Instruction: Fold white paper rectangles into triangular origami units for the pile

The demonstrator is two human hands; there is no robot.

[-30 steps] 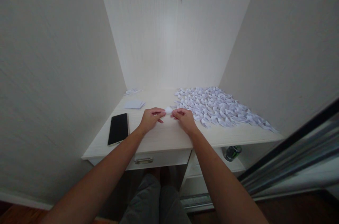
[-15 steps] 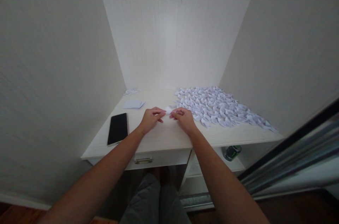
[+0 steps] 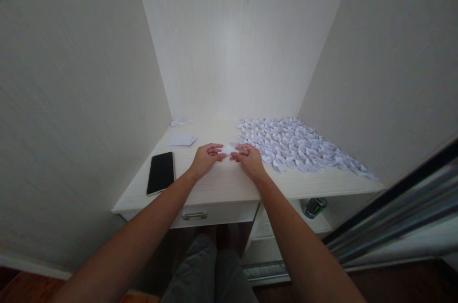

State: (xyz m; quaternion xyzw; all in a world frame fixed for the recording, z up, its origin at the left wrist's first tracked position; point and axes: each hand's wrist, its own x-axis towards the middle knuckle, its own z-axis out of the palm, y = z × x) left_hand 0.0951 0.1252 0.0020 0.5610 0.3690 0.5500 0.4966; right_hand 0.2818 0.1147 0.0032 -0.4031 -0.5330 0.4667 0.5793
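Between my two hands is a small piece of folded white paper (image 3: 228,149), its upper edge peaked like a triangle. My left hand (image 3: 208,157) pinches its left corner between thumb and fingers. At the right corner, my right hand (image 3: 247,156) grips it the same way. Both hands rest low over the desk top (image 3: 218,183). Just right of my right hand spreads a large heap of folded white paper pieces (image 3: 296,143). A stack of flat white paper sheets (image 3: 181,140) lies beyond my left hand.
A black-screened tablet (image 3: 161,173) lies at the desk's left. More white paper bits (image 3: 179,123) sit in the back left corner. Below the desk top are a drawer handle (image 3: 194,216) and a dark can (image 3: 315,207) on a shelf. Walls enclose the desk on three sides.
The paper between my hands now shows a clearer triangular peak. My fingers have shifted slightly at its corners, with the upper fingers a little more raised. The view has tilted slightly.
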